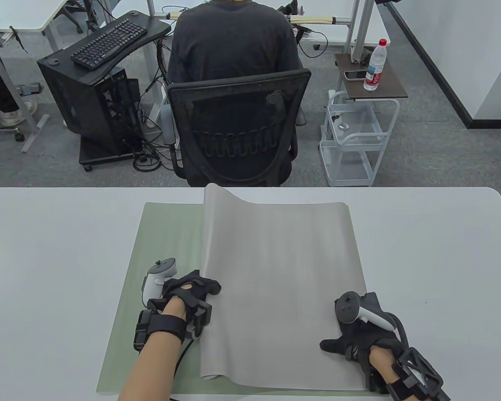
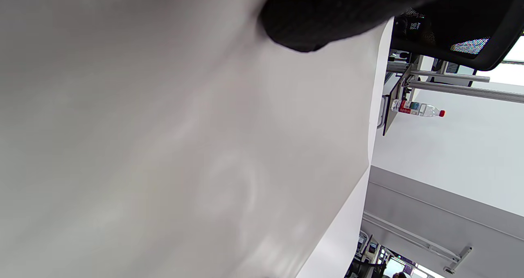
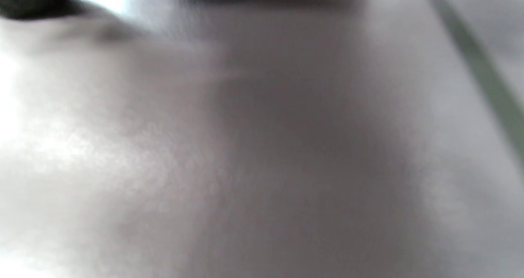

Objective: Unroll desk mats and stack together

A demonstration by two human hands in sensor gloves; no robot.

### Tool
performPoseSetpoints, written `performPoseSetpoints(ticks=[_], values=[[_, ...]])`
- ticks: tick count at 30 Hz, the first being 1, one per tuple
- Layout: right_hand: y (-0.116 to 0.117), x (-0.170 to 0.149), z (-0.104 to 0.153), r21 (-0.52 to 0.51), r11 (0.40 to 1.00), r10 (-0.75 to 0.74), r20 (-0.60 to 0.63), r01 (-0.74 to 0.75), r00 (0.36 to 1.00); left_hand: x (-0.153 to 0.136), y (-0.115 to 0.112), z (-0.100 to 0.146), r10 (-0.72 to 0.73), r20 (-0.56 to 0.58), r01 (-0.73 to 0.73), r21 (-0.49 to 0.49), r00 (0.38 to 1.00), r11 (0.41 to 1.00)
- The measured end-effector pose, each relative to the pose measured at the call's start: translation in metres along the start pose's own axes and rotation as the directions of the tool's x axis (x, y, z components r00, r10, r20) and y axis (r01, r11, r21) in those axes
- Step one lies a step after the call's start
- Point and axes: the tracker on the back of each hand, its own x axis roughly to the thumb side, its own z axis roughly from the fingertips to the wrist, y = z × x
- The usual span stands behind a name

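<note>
A green desk mat (image 1: 150, 250) lies flat on the white table (image 1: 46, 271). A grey desk mat (image 1: 279, 284) lies on top of it, shifted to the right. Its left edge curls upward. My left hand (image 1: 194, 292) holds that raised left edge near the front, fingers curled onto it. My right hand (image 1: 350, 338) rests flat on the grey mat's near right corner, fingers spread. The left wrist view shows the grey mat (image 2: 163, 147) close up under a gloved finger (image 2: 311, 24). The right wrist view is blurred grey mat (image 3: 245, 147) with a green strip (image 3: 487, 77).
Beyond the table's far edge a person sits in a black office chair (image 1: 238, 129). A white wire cart (image 1: 359, 138) with a water bottle (image 1: 375, 64) stands at the right. A black computer stand with a keyboard (image 1: 108, 41) stands at the left.
</note>
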Motion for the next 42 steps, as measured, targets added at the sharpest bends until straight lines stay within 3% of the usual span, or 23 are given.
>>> performPoseSetpoints(ticks=[6, 9, 15, 25, 27, 36, 42], values=[[0.003, 0.006, 0.0, -0.123, 0.992, 0.022, 0.001, -0.021, 1.0, 0.009, -0.001, -0.002, -0.15, -0.05, 0.153, 0.064, 0.987, 0.986], [0.004, 0.007, 0.0, -0.083, 0.996, 0.014, 0.009, -0.013, 1.0, 0.014, -0.002, -0.001, -0.209, -0.077, 0.215, 0.085, 0.975, 0.973], [0.004, 0.008, 0.003, -0.104, 0.994, 0.032, 0.006, -0.031, 0.999, 0.017, -0.002, -0.001, -0.261, -0.108, 0.271, 0.088, 0.959, 0.959], [0.005, 0.01, 0.002, -0.065, 0.997, 0.044, -0.004, -0.044, 0.999, 0.004, 0.041, 0.022, -0.029, -0.041, 0.034, 0.126, 0.999, 0.991], [0.005, 0.01, 0.002, -0.064, 0.997, 0.049, -0.006, -0.049, 0.999, -0.001, 0.045, 0.023, 0.007, -0.077, 0.002, 0.118, 0.997, 0.993], [0.004, 0.01, 0.003, -0.061, 0.997, 0.047, -0.004, -0.048, 0.999, 0.001, 0.036, 0.016, 0.08, 0.053, -0.082, 0.027, 0.995, 0.996], [0.005, 0.01, 0.002, -0.06, 0.997, 0.046, -0.005, -0.046, 0.999, 0.001, 0.051, 0.028, 0.077, 0.063, -0.081, 0.059, 0.995, 0.995]])
